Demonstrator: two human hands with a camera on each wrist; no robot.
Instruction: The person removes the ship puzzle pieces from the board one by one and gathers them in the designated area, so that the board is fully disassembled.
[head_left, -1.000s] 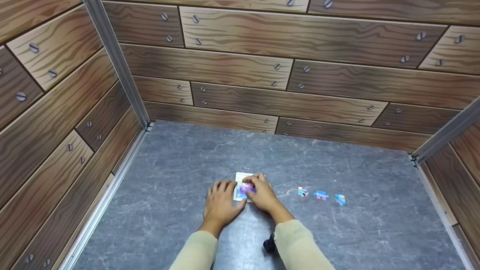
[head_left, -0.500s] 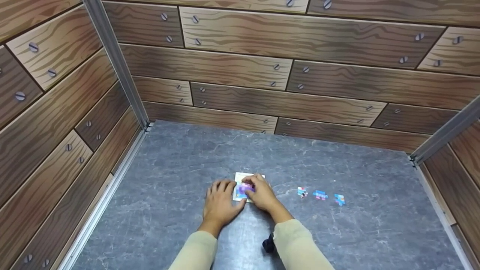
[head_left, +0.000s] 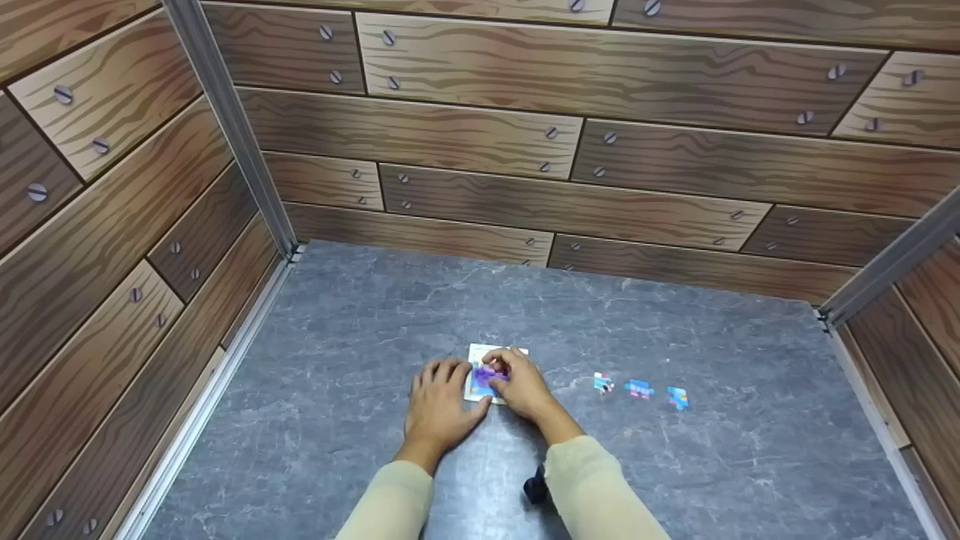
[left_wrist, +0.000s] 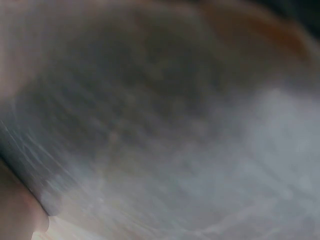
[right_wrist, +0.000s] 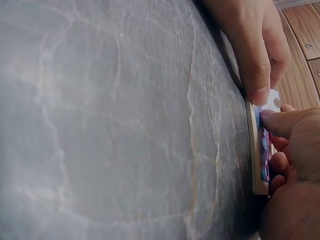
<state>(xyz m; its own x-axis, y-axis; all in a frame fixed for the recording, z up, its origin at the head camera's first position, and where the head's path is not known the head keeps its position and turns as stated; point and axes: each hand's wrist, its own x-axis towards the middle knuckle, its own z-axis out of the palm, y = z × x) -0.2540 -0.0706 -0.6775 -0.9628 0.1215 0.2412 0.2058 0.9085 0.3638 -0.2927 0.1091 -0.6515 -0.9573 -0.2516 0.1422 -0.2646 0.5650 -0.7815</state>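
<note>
A small white-edged board (head_left: pixel 478 350) lies on the grey table, with a coloured picture on it. My right hand (head_left: pixel 529 386) is over its right part, thumb and index finger bent round a purple puzzle piece (head_left: pixel 485 375) at the picture. In the right wrist view the right thumb (right_wrist: pixel 282 122) touches the coloured surface, and the board's pale edge (right_wrist: pixel 253 150) shows. My left hand (head_left: pixel 441 405) lies spread at the board's left side, fingertips and thumb by its edge. The left wrist view is mostly blurred table.
To the right of the board lie three loose puzzle pieces in a row: one white and blue (head_left: pixel 602 382), one blue and pink (head_left: pixel 640 388), one blue and orange (head_left: pixel 678 397). A black object (head_left: pixel 535 487) is by the right sleeve. Wood-patterned walls (head_left: pixel 465 135) enclose the table.
The purple patch between my right thumb and index finger shows a more distinct piece outline, a little farther left. My left hand keeps its place by the board.
</note>
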